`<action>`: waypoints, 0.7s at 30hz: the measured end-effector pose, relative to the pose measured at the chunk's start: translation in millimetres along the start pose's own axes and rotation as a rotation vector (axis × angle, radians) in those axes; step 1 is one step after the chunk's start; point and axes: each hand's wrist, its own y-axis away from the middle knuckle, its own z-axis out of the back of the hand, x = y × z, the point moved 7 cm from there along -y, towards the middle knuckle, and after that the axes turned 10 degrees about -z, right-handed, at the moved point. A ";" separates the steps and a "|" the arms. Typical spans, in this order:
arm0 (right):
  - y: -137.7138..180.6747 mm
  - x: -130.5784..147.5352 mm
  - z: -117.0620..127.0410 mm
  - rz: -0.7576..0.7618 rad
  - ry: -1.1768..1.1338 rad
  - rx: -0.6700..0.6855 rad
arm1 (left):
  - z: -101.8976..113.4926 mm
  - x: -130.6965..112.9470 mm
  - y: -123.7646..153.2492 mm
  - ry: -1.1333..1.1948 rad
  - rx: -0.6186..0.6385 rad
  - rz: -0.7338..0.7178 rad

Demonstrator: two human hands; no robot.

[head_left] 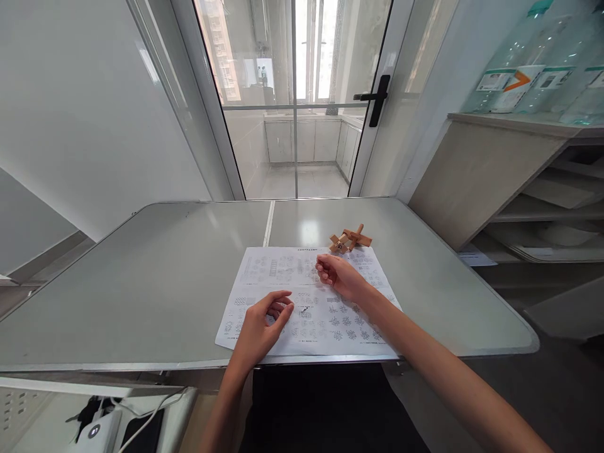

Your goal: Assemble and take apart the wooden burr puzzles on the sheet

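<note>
A large white sheet (278,321) printed with small line diagrams lies near the front edge of the table. Over its lower left part rests my left hand (263,324), fingers loosely bent and apart from the thumb, with nothing between them. My right hand (340,275) is above the sheet's upper middle, its fingers curled in; whatever they may hold is hidden. Just beyond it, at the sheet's far right corner, sits a cluster of interlocking wooden puzzle pieces (350,240). Between the hands, a small dark mark (304,310) shows on the paper; I cannot tell whether it is printed.
The pale grey table (141,296) has a metal edge. Behind it stands a glass door with a black handle (377,99). Large plastic bottles (514,75) stand on a shelf unit (500,151) at right. A white device (99,434) with cables lies at lower left.
</note>
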 end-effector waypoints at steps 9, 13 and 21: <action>2.4 2.1 -1.3 -0.010 -0.004 -0.008 | 0.0 0.9 -0.3 0.020 -0.004 -0.011; 2.2 3.1 -1.5 0.000 -0.035 -0.007 | 0.0 1.1 -0.7 0.015 -0.007 -0.019; 0.2 20.5 20.8 0.147 -0.332 -0.077 | 0.3 1.1 0.3 0.007 0.000 -0.012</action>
